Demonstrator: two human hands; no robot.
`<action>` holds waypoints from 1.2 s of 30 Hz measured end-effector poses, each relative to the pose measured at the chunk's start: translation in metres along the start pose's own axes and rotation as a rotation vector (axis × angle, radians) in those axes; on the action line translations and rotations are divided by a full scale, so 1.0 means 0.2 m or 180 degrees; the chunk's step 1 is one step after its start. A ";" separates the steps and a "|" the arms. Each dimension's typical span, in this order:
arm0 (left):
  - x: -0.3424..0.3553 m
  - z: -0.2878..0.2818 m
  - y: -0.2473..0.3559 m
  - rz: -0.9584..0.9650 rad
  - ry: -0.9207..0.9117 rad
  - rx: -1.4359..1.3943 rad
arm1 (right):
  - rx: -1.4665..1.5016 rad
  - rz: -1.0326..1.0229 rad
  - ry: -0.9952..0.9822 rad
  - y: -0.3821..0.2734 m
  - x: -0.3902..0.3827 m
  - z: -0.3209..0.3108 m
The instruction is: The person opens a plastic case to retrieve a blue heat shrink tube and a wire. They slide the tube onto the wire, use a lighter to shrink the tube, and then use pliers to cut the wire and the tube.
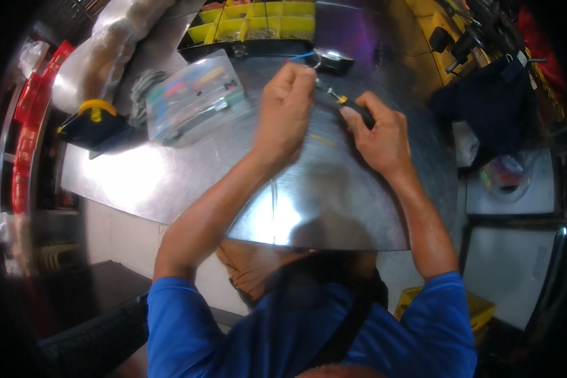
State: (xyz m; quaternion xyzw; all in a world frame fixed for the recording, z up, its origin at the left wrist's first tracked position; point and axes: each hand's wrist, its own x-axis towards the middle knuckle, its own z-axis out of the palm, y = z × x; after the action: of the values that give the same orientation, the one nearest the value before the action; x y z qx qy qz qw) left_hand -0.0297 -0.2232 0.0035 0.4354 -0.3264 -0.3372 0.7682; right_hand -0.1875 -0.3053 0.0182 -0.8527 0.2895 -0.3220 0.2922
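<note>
Screwdriver (346, 104), black-yellow handle, gripped by right hand (378, 135); left hand (286, 110) fisted on shiny steel table (170, 176).

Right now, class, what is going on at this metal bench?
A person in blue sleeves works over a shiny metal bench. The right hand grips a screwdriver with a black handle, its tip aimed toward the left hand, which is closed around something small near a blue wire. A clear plastic case and a yellow parts tray lie beyond.
</note>
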 end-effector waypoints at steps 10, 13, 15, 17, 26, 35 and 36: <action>-0.03 0.09 0.03 0.0264 0.0009 -0.0193 | 0.0059 0.0068 0.0218 0.01 0.03 -0.03; -0.02 0.08 0.03 0.0486 0.0060 0.0371 | -0.0026 0.0193 0.0188 0.00 0.05 -0.02; -0.02 0.08 0.03 0.0720 0.0066 0.0620 | -0.0081 0.0299 0.0160 -0.02 0.06 -0.02; -0.02 0.07 0.03 0.0925 0.0073 0.0830 | -0.0056 0.0354 0.0154 -0.03 0.06 -0.01; -0.06 0.09 0.05 0.1106 0.0052 0.1489 | 0.0426 0.1167 0.0582 0.09 0.20 0.01; -0.03 0.04 -0.01 0.0159 -0.0542 -0.0773 | 0.0722 0.0913 0.0634 0.14 0.20 -0.07; -0.02 0.04 -0.02 -0.0020 -0.0543 -0.1036 | 0.0717 0.0903 0.0561 0.14 0.21 -0.07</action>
State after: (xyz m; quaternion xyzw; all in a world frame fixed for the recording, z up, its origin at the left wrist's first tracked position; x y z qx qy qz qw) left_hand -0.0385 -0.2246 0.0028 0.2762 -0.3301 -0.4237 0.7970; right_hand -0.1811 -0.3570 0.0235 -0.7338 0.3933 -0.3813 0.4017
